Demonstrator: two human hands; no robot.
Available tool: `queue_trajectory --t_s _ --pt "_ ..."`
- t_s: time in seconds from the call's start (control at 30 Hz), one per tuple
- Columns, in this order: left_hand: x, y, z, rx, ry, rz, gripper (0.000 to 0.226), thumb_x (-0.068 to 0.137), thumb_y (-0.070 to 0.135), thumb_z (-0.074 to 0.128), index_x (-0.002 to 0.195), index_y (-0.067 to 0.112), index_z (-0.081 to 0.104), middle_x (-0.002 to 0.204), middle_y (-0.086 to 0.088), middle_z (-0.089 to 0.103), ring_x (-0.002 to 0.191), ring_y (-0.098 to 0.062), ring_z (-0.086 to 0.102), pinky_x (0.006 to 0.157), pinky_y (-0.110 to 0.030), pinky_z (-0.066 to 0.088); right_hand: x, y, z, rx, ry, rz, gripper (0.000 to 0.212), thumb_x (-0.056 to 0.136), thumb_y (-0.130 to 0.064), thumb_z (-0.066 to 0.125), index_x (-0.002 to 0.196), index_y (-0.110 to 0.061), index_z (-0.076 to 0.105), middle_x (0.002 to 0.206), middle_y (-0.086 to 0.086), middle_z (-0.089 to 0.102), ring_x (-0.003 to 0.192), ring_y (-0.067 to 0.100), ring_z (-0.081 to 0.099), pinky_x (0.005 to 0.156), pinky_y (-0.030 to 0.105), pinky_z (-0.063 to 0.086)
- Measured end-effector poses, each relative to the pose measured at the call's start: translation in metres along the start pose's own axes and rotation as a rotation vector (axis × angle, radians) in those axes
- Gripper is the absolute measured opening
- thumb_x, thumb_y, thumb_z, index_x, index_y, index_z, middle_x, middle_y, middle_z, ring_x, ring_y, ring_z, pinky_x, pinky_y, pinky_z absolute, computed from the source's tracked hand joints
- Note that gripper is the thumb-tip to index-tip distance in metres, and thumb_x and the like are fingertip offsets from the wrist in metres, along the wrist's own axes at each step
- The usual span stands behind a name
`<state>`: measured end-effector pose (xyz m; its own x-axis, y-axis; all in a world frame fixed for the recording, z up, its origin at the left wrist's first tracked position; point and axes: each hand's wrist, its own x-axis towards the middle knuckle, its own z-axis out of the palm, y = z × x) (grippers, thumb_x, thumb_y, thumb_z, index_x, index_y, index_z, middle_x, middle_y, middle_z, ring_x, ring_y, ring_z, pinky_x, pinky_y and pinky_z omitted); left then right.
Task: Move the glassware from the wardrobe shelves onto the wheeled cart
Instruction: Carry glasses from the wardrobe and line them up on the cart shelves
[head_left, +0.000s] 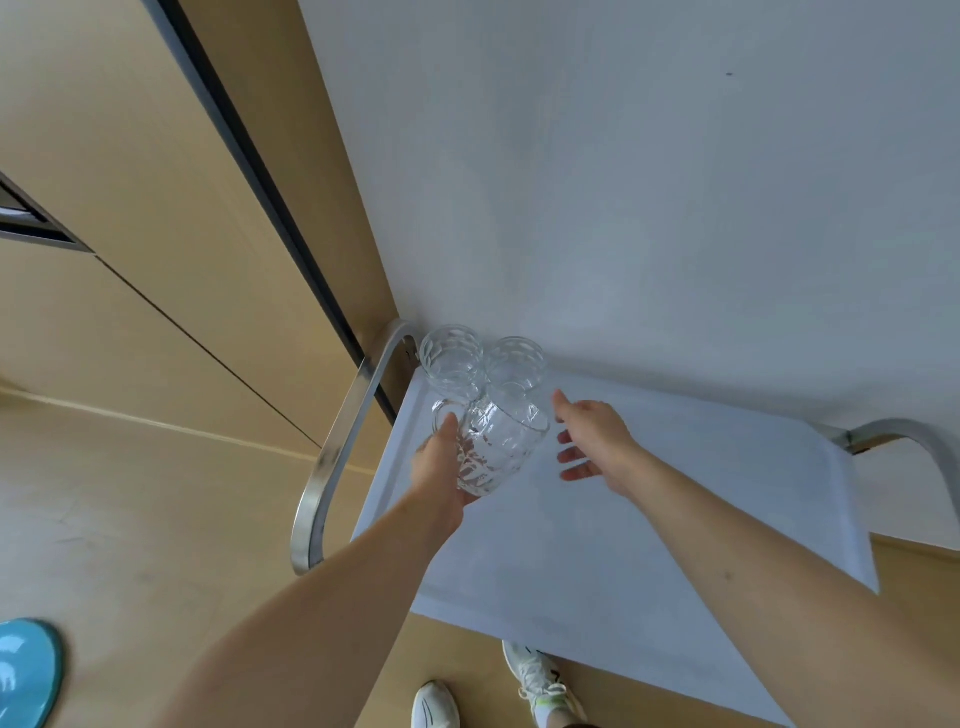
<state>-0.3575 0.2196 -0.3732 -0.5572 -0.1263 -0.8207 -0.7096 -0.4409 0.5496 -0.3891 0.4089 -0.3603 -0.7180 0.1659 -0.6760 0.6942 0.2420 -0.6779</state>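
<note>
1. Glass mug (493, 447) hangs tilted over the cart top (649, 519), gripped by the left hand (441, 467), apparently to join two glasses (480, 364) in the corner.
2. Right hand (592, 441) hovers beside it, fingers spread, empty.

Cart top (649, 519): centre and right of frame. Two glasses (451, 358) (517, 364) side by side, touching, at its upper-left corner. Handled mug (493, 447) just below them, tilted. Cart handle (332, 447) left of all three.

A plain white wall (649, 182) stands behind; beige wardrobe panels (130, 182) with a dark strip (270, 197) are left; the floor (130, 519) is pale beige.
</note>
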Motion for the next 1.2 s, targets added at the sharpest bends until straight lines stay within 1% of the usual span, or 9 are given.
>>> queue_trajectory --t_s 0.1,0.2,0.3,0.37,0.47,0.57,0.7,0.83,1.2 --pt "-0.005 -0.002 0.009 0.173 0.028 0.121 0.037 0.098 0.053 0.058 0.111 0.019 0.064 0.104 -0.007 0.075 0.093 -0.027 0.073 0.08 -0.045 0.062 -0.014 -0.01 -0.003 0.23 -0.255 0.192 0.083 0.082 -0.084 0.048 0.116 -0.009 0.059 0.098 0.022 0.066 0.071 0.039 0.072 0.058 0.045 0.06" --pt "-0.009 -0.007 0.016 0.381 0.0 0.321 0.036 0.094 0.055 0.062 0.098 0.019 0.064 0.1 -0.003 0.069 0.094 -0.023 0.066 0.087 -0.045 0.057 -0.017 -0.01 -0.008 0.245 -0.29 0.224 0.1 0.067 -0.092 0.057 0.117 -0.005 0.057 0.103 0.021 0.071 0.079 0.04 0.075 0.06 0.046 0.06" --pt "-0.017 -0.006 0.019 0.597 -0.124 0.502 0.034 0.078 0.06 0.076 0.095 0.032 0.066 0.091 0.011 0.07 0.089 -0.011 0.067 0.074 -0.029 0.053 -0.017 -0.006 -0.017 0.297 -0.28 0.224 0.089 0.06 -0.078 0.078 0.111 -0.008 0.061 0.111 0.02 0.069 0.082 0.038 0.076 0.067 0.05 0.061" --pt "-0.019 -0.002 0.016 0.832 -0.246 0.537 0.042 0.064 0.06 0.085 0.097 0.044 0.064 0.09 0.021 0.07 0.089 -0.002 0.066 0.075 -0.02 0.051 -0.016 -0.003 -0.024 0.285 -0.251 0.223 0.087 0.053 -0.062 0.089 0.115 -0.008 0.061 0.108 0.021 0.065 0.077 0.037 0.075 0.071 0.056 0.061" --pt "-0.011 0.0 0.008 1.241 -0.343 0.536 0.066 0.061 0.048 0.092 0.119 0.044 0.062 0.1 0.029 0.062 0.11 -0.009 0.061 0.077 -0.011 0.046 -0.017 -0.003 -0.025 0.031 -0.145 0.131 0.075 0.046 -0.053 0.089 0.107 -0.016 0.065 0.11 0.013 0.061 0.085 0.034 0.07 0.064 0.054 0.062" --pt "0.0 0.001 0.004 1.46 -0.284 0.54 0.095 0.069 0.04 0.091 0.151 0.028 0.043 0.147 0.008 0.05 0.139 -0.018 0.042 0.105 -0.027 0.04 -0.014 -0.002 -0.024 -0.36 0.005 -0.031 0.07 0.053 -0.055 0.086 0.107 -0.025 0.055 0.112 0.001 0.05 0.095 0.022 0.058 0.059 0.037 0.058" --pt "0.009 0.001 0.003 1.512 -0.196 0.62 0.099 0.074 0.047 0.086 0.155 0.028 0.033 0.157 0.0 0.039 0.142 -0.022 0.037 0.11 -0.036 0.037 0.002 0.005 -0.027 -0.661 0.061 -0.204 0.089 0.059 -0.041 0.091 0.135 -0.034 0.045 0.121 0.005 0.031 0.11 0.03 0.049 0.079 0.033 0.05" --pt "0.017 -0.001 0.0 1.475 -0.139 0.681 0.095 0.075 0.054 0.082 0.154 0.033 0.033 0.158 0.004 0.036 0.145 -0.02 0.03 0.112 -0.036 0.034 0.021 -0.004 -0.031 -0.744 0.158 -0.287 0.096 0.06 -0.031 0.09 0.141 -0.022 0.039 0.128 0.008 0.038 0.123 0.031 0.043 0.089 0.037 0.049" --pt "0.033 0.001 -0.003 1.281 -0.016 0.69 0.082 0.079 0.052 0.081 0.148 0.031 0.044 0.153 0.006 0.042 0.14 -0.018 0.039 0.113 -0.037 0.038 0.064 -0.036 -0.026 -0.864 0.118 -0.324 0.091 0.062 -0.028 0.088 0.138 -0.015 0.041 0.127 0.009 0.044 0.119 0.031 0.048 0.083 0.036 0.051"
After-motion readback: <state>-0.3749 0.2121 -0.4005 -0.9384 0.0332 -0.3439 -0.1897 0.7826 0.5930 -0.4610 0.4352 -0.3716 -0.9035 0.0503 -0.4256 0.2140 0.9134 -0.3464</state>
